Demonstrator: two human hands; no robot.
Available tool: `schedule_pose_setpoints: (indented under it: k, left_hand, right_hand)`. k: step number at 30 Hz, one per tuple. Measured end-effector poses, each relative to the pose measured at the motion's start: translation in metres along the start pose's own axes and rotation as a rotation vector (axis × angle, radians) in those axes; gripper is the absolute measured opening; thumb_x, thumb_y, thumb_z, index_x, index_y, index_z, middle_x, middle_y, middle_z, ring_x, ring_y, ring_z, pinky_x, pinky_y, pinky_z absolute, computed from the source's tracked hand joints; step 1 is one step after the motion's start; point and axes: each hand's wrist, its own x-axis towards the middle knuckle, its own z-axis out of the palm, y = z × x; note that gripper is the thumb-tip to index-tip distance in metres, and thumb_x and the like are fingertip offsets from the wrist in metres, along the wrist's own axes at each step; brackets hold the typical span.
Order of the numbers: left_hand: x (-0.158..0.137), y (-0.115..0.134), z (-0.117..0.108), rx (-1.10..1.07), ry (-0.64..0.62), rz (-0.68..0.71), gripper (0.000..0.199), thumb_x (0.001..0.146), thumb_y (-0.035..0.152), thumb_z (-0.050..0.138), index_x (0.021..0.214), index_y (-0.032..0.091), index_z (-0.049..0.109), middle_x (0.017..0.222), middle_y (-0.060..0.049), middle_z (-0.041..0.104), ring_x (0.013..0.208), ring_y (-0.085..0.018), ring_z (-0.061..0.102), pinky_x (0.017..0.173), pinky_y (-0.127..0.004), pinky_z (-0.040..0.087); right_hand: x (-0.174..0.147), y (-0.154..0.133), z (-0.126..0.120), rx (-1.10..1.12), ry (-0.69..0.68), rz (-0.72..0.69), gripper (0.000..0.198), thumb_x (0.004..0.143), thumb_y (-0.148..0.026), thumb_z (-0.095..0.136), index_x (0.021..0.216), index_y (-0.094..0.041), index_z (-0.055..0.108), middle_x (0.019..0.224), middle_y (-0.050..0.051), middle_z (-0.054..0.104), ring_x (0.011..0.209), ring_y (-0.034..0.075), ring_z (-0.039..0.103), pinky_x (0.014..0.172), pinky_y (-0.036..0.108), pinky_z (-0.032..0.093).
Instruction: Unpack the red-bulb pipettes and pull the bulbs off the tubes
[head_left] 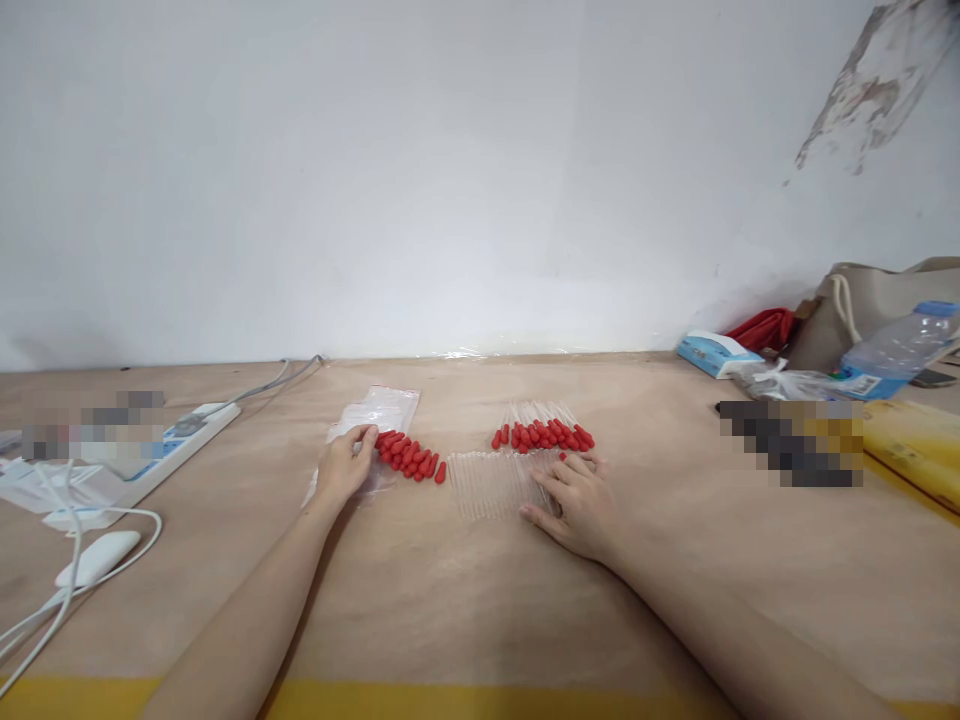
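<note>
My left hand [349, 465] is at the left end of a heap of red rubber bulbs [409, 456], its thumb and fingers pinched together on a bulb at the edge. My right hand [581, 505] lies with fingers spread over the right part of a row of thin clear glass tubes [487, 485]. The tubes lie side by side, and my fingers hide the row's right end. A bit of red shows beside my right fingers. Behind the row lie finished-looking droppers [544, 434], clear tubes with red bulbs on their near ends.
Clear plastic bags [382, 408] lie behind my left hand. At left are a power strip [214, 420], white cables and a white mouse-shaped object [97, 558]. At right stand a tissue pack [716, 353], a plastic bottle [900, 345] and a yellow package [915, 445]. A wall bounds the back.
</note>
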Motion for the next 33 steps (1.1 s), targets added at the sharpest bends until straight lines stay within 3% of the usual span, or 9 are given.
schedule_pose_setpoints:
  k: [3,7,10,15,17,20,26,31,33]
  left_hand:
    - [-0.001,0.001,-0.003,0.023,0.015,0.013,0.037,0.083,0.044,0.036,0.096,0.022,0.062,0.096,-0.004,0.067,0.091,-0.023,0.06,0.077,-0.031,0.043]
    - [-0.004,0.014,-0.01,0.038,0.096,0.05,0.035,0.083,0.042,0.037,0.096,0.021,0.062,0.099,-0.005,0.065,0.096,-0.024,0.056,0.083,-0.033,0.039]
    - [-0.013,0.042,-0.013,0.043,0.185,0.217,0.028,0.083,0.038,0.041,0.092,0.021,0.062,0.097,-0.005,0.065,0.096,-0.023,0.054,0.088,-0.036,0.034]
    - [-0.03,0.109,0.006,0.081,-0.024,0.512,0.018,0.08,0.034,0.05,0.081,0.023,0.064,0.09,-0.004,0.065,0.091,-0.022,0.053,0.088,-0.041,0.028]
    - [-0.031,0.131,0.02,0.092,-0.114,0.505,0.02,0.078,0.037,0.053,0.074,0.022,0.065,0.089,-0.005,0.065,0.09,-0.023,0.053,0.086,-0.043,0.029]
    - [-0.021,0.152,0.042,0.107,-0.221,0.379,0.024,0.073,0.042,0.057,0.066,0.021,0.066,0.089,-0.008,0.065,0.093,-0.027,0.052,0.085,-0.044,0.029]
    - [0.001,0.157,0.062,0.098,-0.316,0.252,0.026,0.067,0.038,0.06,0.048,0.02,0.062,0.059,-0.005,0.064,0.075,-0.026,0.058,0.074,-0.041,0.035]
    - [-0.013,0.145,0.037,0.083,-0.179,0.219,0.021,0.074,0.036,0.053,0.064,0.02,0.062,0.087,-0.006,0.066,0.095,-0.029,0.053,0.081,-0.044,0.031]
    - [-0.027,0.136,0.022,0.072,-0.147,0.273,0.017,0.076,0.034,0.052,0.07,0.02,0.06,0.087,-0.004,0.066,0.096,-0.025,0.053,0.084,-0.043,0.028]
  right_hand:
    - [-0.002,0.002,0.002,0.013,0.02,0.011,0.038,0.078,-0.05,0.051,0.099,-0.02,0.062,0.076,0.005,0.061,0.081,0.02,0.049,0.083,0.038,0.026]
    - [-0.004,0.005,0.003,0.025,0.081,0.072,0.026,0.08,-0.041,0.051,0.091,-0.021,0.064,0.074,0.004,0.061,0.08,0.018,0.05,0.086,0.037,0.024]
    - [-0.003,0.007,0.0,0.015,0.156,0.129,0.021,0.083,-0.034,0.049,0.084,-0.022,0.066,0.069,0.002,0.06,0.075,0.015,0.051,0.085,0.035,0.023]
    - [0.0,0.011,-0.005,0.0,0.233,0.173,0.022,0.083,-0.029,0.048,0.073,-0.022,0.066,0.061,0.0,0.058,0.067,0.012,0.05,0.083,0.033,0.023]
    - [-0.001,0.013,-0.006,0.007,0.242,0.181,0.022,0.082,-0.029,0.049,0.071,-0.022,0.066,0.06,0.0,0.059,0.067,0.012,0.05,0.084,0.033,0.022]
    - [-0.002,0.017,-0.007,0.01,0.243,0.202,0.021,0.082,-0.027,0.049,0.07,-0.022,0.066,0.058,0.0,0.058,0.067,0.012,0.05,0.084,0.034,0.022]
    - [-0.002,0.02,-0.01,0.039,0.229,0.237,0.02,0.082,-0.028,0.049,0.072,-0.022,0.066,0.062,0.0,0.059,0.071,0.013,0.052,0.085,0.036,0.022]
    - [-0.004,0.022,-0.008,0.081,0.261,0.245,0.018,0.082,-0.027,0.049,0.083,-0.023,0.066,0.071,0.001,0.059,0.072,0.014,0.053,0.084,0.037,0.026]
    - [-0.004,0.023,-0.006,0.099,0.285,0.216,0.02,0.082,-0.028,0.049,0.094,-0.021,0.064,0.084,0.005,0.06,0.079,0.015,0.054,0.083,0.036,0.03]
